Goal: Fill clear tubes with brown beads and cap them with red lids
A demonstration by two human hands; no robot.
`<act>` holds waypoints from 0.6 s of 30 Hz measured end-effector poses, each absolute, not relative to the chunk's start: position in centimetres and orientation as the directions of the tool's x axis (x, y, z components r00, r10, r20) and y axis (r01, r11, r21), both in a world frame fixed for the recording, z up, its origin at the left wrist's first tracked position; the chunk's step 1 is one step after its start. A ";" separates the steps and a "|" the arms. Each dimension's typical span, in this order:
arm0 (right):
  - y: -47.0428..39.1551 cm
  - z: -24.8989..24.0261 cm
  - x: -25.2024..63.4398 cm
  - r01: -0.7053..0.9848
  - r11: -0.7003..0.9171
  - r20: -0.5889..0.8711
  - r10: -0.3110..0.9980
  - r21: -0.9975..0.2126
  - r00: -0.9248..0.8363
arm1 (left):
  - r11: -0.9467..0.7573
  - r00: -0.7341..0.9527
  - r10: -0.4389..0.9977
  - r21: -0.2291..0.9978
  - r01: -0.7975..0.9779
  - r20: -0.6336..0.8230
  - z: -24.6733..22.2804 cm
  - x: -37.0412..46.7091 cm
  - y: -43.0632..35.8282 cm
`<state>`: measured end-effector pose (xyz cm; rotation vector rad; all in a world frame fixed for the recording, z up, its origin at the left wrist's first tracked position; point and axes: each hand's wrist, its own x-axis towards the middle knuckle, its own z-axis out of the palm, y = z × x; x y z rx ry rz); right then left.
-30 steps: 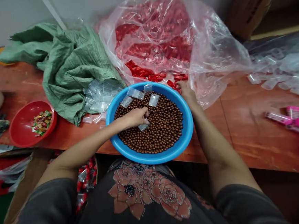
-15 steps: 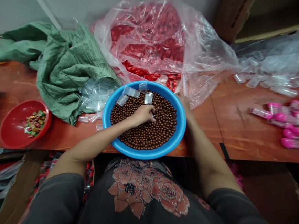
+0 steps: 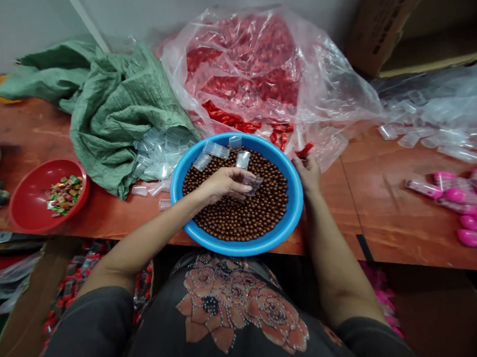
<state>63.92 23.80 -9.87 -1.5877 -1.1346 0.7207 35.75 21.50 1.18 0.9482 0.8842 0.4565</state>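
Over the blue basin (image 3: pixel 241 248) of small brown balls (image 3: pixel 241 217), my left hand (image 3: pixel 224 184) is closed on a clear plastic tube (image 3: pixel 253 184). Several more clear tubes (image 3: pixel 215 149) lie on the balls at the far side of the basin. Just right of the rim, my right hand (image 3: pixel 309 173) pinches a red plastic cap (image 3: pixel 304 149). Behind the basin, loose red caps (image 3: pixel 278 134) spill from a clear plastic bag (image 3: pixel 330 89) full of them.
A red bowl (image 3: pixel 23 201) with small wrapped pieces stands at left. Green cloth (image 3: pixel 121 105) and a pile of clear tubes (image 3: pixel 162 151) lie behind. Pink-capped tubes (image 3: pixel 472 204) and more clear tubes (image 3: pixel 444 124) are at right, near a cardboard box (image 3: pixel 386 18).
My left hand has lifted out of the brown balls, and the clear tube now shows in it. My right hand has come nearer from the bag's edge, with a red cap showing in its fingers.
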 end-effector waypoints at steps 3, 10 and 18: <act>23.7 -9.4 64.0 0.216 -0.058 0.042 0.902 -0.975 0.431 | 0.499 0.543 0.697 0.861 0.100 -0.467 1.5 34.4 21.2; 23.2 -7.2 62.9 0.080 0.018 0.054 0.878 -0.997 0.475 | 0.245 0.436 0.724 0.790 0.563 -0.535 -0.7 35.6 22.2; 17.7 -1.6 63.0 -0.252 0.199 0.035 0.844 -0.947 0.535 | 0.265 0.454 0.725 0.818 0.510 -0.518 -1.9 40.0 23.7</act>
